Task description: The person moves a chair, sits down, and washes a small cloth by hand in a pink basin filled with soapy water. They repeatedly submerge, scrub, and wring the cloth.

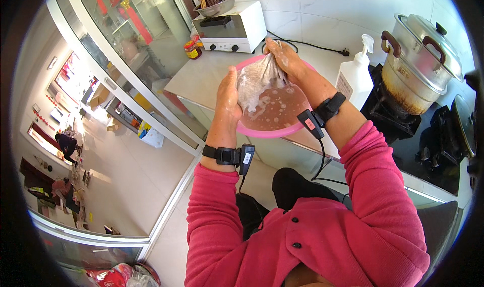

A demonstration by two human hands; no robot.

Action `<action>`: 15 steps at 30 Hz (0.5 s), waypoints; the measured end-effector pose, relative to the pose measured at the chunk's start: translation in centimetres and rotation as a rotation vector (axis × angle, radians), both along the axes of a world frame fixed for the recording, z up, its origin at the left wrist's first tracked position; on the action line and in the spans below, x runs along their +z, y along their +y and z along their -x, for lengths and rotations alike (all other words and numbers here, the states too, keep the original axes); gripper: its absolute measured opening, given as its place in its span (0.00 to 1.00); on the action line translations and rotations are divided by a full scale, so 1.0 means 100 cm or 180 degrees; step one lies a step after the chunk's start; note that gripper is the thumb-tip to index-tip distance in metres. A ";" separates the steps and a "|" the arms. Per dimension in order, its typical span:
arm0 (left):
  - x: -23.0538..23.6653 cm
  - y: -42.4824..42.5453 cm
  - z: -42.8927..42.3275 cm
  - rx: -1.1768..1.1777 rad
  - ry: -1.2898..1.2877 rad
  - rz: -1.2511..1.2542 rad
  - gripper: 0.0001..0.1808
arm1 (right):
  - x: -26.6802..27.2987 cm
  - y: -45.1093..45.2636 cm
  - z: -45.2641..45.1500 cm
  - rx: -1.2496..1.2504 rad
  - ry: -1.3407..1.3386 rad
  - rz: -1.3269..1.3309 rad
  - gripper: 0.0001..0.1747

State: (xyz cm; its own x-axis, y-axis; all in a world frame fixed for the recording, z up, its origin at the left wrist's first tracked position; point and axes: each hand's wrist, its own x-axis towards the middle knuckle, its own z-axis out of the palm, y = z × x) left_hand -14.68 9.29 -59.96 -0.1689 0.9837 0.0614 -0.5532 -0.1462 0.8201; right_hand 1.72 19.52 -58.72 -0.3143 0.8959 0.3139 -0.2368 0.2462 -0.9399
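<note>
A wet, greyish-white cloth (259, 77) is stretched between my two hands above a pink plastic basin (270, 132). My right hand (284, 60) grips the bunched upper end near the basin's far rim. At the cloth's left side, my left hand (228, 95) holds its edge, with the fingers partly hidden. Cloudy brownish water (280, 111) with patches of suds fills the basin below. Suds cling to the cloth's lower edge, and both hands look wet.
Right of the basin stand a white pump bottle (355, 77) and a stacked aluminium pot (416, 67) on a gas stove (423, 143). Behind are a white toaster oven (230, 30) and a jar (193, 50). A sliding glass door (151, 86) borders the left; people are beyond it.
</note>
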 end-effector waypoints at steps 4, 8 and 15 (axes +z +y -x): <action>0.005 -0.008 -0.002 -0.0096 0.0511 0.0027 0.19 | 0.003 -0.007 0.003 -0.0078 -0.0012 0.0322 0.26; 0.009 -0.017 -0.005 -0.0050 0.1025 0.0103 0.17 | -0.008 0.001 0.003 -0.0061 0.0139 0.0403 0.25; -0.004 -0.016 -0.008 0.0631 0.1712 -0.0133 0.16 | 0.003 -0.008 0.008 -0.0457 -0.0205 -0.0154 0.20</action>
State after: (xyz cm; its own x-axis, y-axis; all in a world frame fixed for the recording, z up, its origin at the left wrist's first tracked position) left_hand -13.87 7.68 -60.37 -0.2840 0.9313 0.2279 -0.0185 -0.2430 0.9699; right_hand 0.94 18.70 -58.44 -0.2049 0.9174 0.3412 -0.1354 0.3187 -0.9382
